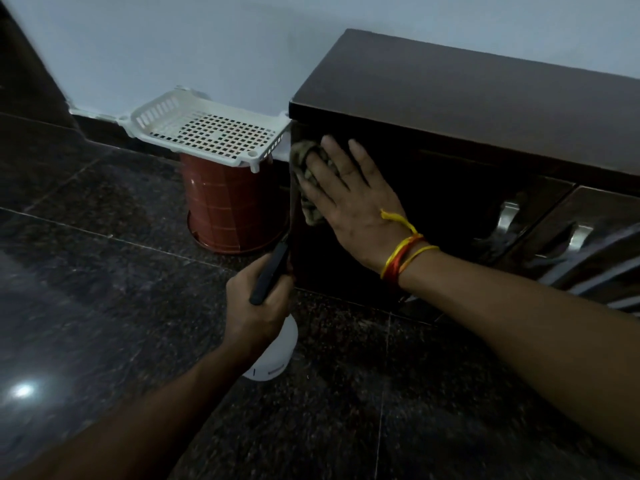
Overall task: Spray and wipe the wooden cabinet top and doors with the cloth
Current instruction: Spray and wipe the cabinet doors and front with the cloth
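On the left door: cloth (309,181) pressed flat against the dark wood, near the door's left edge, just under the cabinet top.
Right hand (349,202): fingers straight and spread, palm flat on the cloth and door; red and yellow threads (405,254) tied round the wrist.
Left hand (258,306): fingers curled round the black trigger head of the bottle (277,355), held low beside the cabinet's left front corner.
Bottle: white body hangs below the fist, above the floor; nozzle end points up toward the door edge.
Cabinet (467,109): dark wood, against the far wall; top surface bare where visible.
Doors: two metal handles (507,216) to the right of the wiping hand.
Bucket (228,209): red-brown, upside down on the floor, left of the cabinet and close to it.
Basket (152,114): white, perforated, resting on the bucket, touching the cabinet's left side.
Floor (104,271): dark speckled stone tiles, glossy.
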`<state>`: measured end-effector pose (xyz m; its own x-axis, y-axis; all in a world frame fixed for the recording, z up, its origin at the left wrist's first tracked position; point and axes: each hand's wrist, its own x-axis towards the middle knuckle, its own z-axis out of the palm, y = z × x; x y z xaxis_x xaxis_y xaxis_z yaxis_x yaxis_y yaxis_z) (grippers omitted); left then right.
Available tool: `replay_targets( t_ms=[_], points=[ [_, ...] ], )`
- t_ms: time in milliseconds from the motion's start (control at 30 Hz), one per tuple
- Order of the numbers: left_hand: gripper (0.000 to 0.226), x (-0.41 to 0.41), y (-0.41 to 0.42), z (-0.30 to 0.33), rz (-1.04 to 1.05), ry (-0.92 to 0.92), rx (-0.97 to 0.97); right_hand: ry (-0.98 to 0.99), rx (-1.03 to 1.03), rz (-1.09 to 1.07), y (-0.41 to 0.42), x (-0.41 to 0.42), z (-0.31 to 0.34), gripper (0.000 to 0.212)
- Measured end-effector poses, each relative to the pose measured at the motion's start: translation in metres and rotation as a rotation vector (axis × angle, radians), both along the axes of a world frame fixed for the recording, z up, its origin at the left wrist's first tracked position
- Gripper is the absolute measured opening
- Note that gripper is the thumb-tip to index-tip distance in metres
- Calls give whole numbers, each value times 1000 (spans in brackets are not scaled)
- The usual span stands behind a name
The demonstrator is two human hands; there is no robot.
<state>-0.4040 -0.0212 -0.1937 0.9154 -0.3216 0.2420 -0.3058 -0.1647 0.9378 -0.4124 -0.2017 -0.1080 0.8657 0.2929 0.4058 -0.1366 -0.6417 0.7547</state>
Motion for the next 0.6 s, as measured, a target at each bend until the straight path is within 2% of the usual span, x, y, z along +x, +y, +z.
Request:
replay_targets(
  t_ms=[67, 167, 300, 367, 467, 533, 600],
  points=[
    [13, 0, 5, -1, 6, -1, 15, 71, -1, -32, 4, -4, -8, 55],
    [18, 2, 11, -4, 33, 8, 23, 59, -24, -11, 4, -2, -3, 52],
    [23, 6, 13, -7, 43, -8, 38, -160, 67, 26, 7, 11, 17, 48],
    [25, 9, 14, -9, 45, -6, 49, -198, 111, 51, 9, 18, 15, 49],
    [29, 12, 17, -13, 55, 4, 49, -136, 50, 83, 7, 20, -2, 46],
    [30, 13, 20, -15, 67, 12, 56, -18, -25, 61, 13, 18, -20, 48],
    [31, 12, 23, -15, 66, 11, 56, 73, -13, 20, 20, 16, -34, 50]
  ],
)
